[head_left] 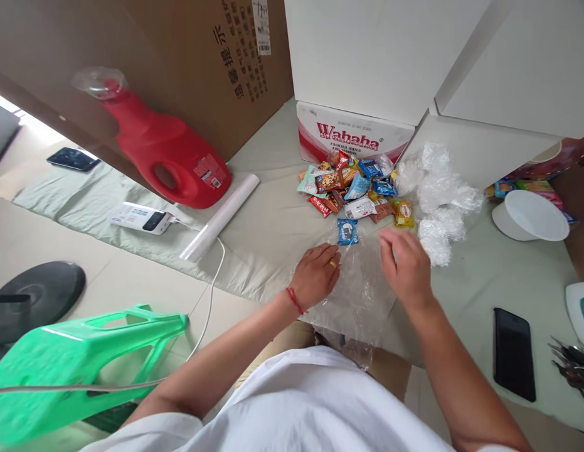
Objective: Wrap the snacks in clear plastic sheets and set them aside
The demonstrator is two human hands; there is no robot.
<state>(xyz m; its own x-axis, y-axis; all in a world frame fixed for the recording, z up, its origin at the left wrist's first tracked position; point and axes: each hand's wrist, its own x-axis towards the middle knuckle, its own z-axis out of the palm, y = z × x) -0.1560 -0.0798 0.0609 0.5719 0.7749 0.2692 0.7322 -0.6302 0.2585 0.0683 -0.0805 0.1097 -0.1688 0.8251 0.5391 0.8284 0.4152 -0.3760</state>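
Note:
A sheet of clear plastic film (355,292) is spread at the table's front edge, with part of it hanging towards my lap. On its far edge lies a blue-wrapped snack (347,231). My left hand (316,276), a red cord on its wrist, is closed on the film's left side, fingers bent and thumb hidden. At the right side my right hand (407,267) is curled shut on the film, its fingertips partly hidden. Just beyond both hands is a heap of small wrapped snacks (360,188). Several crumpled clear plastic bundles (435,188) are piled right of the heap.
Behind the heap stands a Wahaha carton (352,135). To the left are a film roll (221,216), a red jug (172,150) and a power bank (141,217) with its cable. A white bowl (529,216) and a phone (514,353) are at right. A green stool (84,364) stands lower left.

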